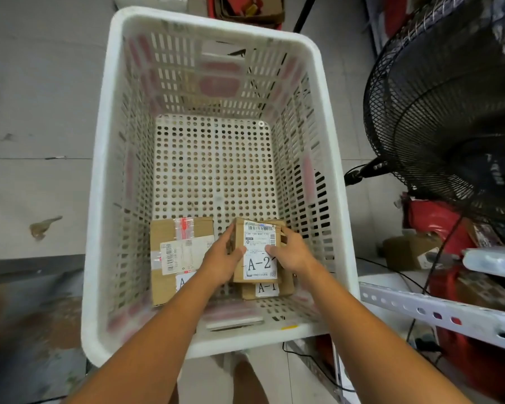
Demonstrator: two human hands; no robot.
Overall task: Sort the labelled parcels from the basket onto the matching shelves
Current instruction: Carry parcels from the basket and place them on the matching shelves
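Grey concrete floor [35, 83], storeroom. Left hand [222, 259] & right hand [292, 252] both clasp small brown cardboard parcel labelled A-2 [260, 252], low in white perforated plastic basket [99, 199], over an A-1 parcel [267, 288]. Risk: thumb-only hold may slip on lift; black mesh fan [449, 97] crowds the right side.

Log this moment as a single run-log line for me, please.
phase: pick | left hand and right hand: gripping A-2 parcel | below it: A-1 parcel | beside: larger parcel | container: white basket
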